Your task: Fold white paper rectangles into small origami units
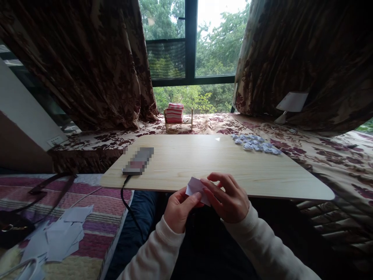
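A small piece of white paper [193, 186] is held up at the near edge of the wooden table [175, 161]. My left hand [181, 207] pinches its lower left part between thumb and fingers. My right hand [229, 197] grips the paper's right side with its fingertips, the index finger bent above it. Part of the sheet is hidden behind my fingers. At the far right of the table lies a cluster of small folded paper pieces [256, 144].
A blurred-out device [138, 161] with a black cable [125, 198] lies on the table's left. Loose white paper sheets [62, 237] and a dark bag [14, 229] rest on the striped bedding at left. Beyond stand folded striped towels [175, 112] on a small rack and a white lamp [292, 102].
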`<act>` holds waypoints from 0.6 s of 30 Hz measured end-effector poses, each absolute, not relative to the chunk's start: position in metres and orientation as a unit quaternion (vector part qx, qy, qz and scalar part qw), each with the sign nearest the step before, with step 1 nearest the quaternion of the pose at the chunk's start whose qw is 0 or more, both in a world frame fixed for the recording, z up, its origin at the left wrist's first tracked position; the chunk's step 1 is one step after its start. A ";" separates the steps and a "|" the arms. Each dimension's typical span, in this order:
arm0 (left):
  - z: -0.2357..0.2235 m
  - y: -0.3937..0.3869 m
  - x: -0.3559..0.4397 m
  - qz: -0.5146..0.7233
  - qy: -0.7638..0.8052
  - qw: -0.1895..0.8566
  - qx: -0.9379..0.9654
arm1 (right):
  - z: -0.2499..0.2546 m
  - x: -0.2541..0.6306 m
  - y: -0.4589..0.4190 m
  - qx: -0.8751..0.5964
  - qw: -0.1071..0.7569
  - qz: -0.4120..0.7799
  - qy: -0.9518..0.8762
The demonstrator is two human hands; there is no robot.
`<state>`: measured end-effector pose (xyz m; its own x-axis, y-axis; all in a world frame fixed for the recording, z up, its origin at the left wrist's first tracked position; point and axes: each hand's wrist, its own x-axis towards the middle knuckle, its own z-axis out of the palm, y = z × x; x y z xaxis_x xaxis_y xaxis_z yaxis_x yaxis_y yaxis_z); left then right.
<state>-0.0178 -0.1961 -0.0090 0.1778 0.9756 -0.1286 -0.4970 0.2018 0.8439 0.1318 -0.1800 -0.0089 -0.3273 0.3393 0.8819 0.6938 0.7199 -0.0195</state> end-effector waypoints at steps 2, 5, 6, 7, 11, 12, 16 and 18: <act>-0.010 -0.194 -0.018 0.534 0.349 0.699 0.324 | -0.008 0.132 -0.180 -0.325 0.476 -0.187 -0.796; -0.014 -0.191 -0.020 0.538 0.354 0.701 0.307 | -0.008 0.131 -0.181 -0.323 0.475 -0.173 -0.800; -0.015 -0.190 -0.020 0.541 0.357 0.698 0.305 | -0.008 0.131 -0.181 -0.324 0.477 -0.161 -0.801; -0.016 -0.190 -0.021 0.541 0.360 0.696 0.305 | -0.009 0.131 -0.180 -0.326 0.480 -0.148 -0.801; -0.013 -0.190 -0.021 0.539 0.362 0.701 0.295 | -0.010 0.129 -0.180 -0.331 0.487 -0.127 -0.798; -0.012 -0.191 -0.020 0.537 0.362 0.704 0.292 | -0.010 0.129 -0.180 -0.331 0.487 -0.130 -0.798; -0.007 -0.191 -0.020 0.536 0.356 0.716 0.270 | -0.009 0.128 -0.180 -0.324 0.483 -0.137 -0.801; -0.006 -0.191 -0.019 0.539 0.354 0.721 0.255 | -0.009 0.128 -0.181 -0.322 0.483 -0.140 -0.802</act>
